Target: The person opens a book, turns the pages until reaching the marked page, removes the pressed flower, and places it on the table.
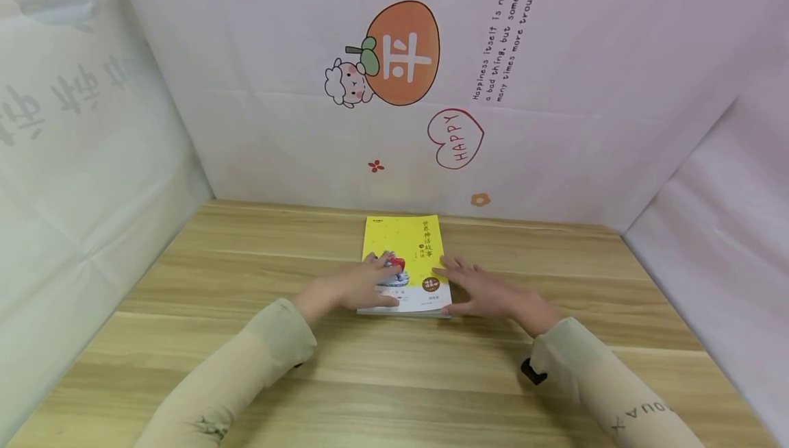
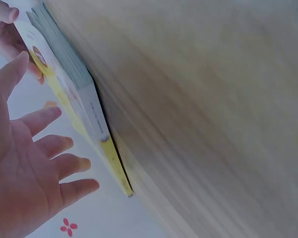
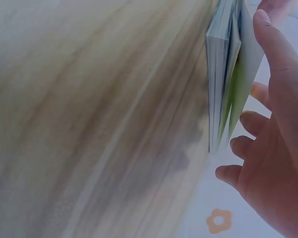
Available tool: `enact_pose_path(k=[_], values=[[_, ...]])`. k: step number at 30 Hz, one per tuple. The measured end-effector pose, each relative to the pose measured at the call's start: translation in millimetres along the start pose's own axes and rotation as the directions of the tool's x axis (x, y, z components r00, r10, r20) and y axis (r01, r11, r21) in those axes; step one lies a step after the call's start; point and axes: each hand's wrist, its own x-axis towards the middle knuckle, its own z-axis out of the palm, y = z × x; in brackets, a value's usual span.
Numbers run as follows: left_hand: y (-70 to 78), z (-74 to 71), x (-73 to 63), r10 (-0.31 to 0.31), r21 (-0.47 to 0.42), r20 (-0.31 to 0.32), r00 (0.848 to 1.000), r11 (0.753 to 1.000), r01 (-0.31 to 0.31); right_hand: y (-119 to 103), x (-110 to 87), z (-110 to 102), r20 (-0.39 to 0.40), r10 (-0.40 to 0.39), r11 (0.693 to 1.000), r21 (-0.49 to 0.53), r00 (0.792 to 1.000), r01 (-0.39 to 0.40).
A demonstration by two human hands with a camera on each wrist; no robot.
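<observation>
A closed paperback book (image 1: 403,232) with a yellow and white cover lies on the table, its spine on the left. Over its lower left part hovers my left hand (image 1: 357,287), fingers spread; the left wrist view shows that palm (image 2: 25,163) facing the spine side, a little off the cover. My right hand (image 1: 490,292) is at the right edge, with the thumb by the lower right corner. In the right wrist view the front cover (image 3: 248,54) stands slightly lifted from the pages (image 3: 218,64), the right thumb right at its edge and the other fingers loosely spread.
The wood-grain table (image 1: 394,379) extends around the book on all sides. Behind it hangs a white printed cloth (image 1: 277,126), with more cloth along the left and right sides. A black band (image 1: 533,371) shows at the right sleeve.
</observation>
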Motion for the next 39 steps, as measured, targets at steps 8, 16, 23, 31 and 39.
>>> enact_pose_path(k=[8, 16, 23, 31, 39], values=[[4.1, 5.2, 1.5, 0.047, -0.043, 0.057, 0.997, 0.998, -0.044, 0.3, 2.6, 4.6, 0.034, 0.018, 1.000, 0.013, 0.999, -0.019], [7.1, 4.1, 0.2, 0.041, -0.017, 0.082, 0.996, 0.999, -0.040, 0.8, 4.8, 6.7, 0.050, 0.026, 0.999, 0.016, 0.998, -0.027], [9.5, 6.2, 1.6, 0.045, 0.008, 0.078, 0.996, 0.999, -0.046, 1.9, 4.8, 4.1, 0.055, 0.035, 0.999, 0.019, 0.998, -0.036], [13.7, 7.4, 5.1, 0.032, 0.025, 0.065, 0.997, 0.999, -0.034, 0.8, 4.8, -0.6, 0.051, 0.016, 1.000, 0.014, 0.999, -0.016], [19.2, 7.1, 8.5, 0.020, 0.037, 0.038, 0.999, 0.999, -0.021, -0.3, 10.1, -0.9, 0.012, -0.026, 0.999, -0.041, 1.000, 0.026]])
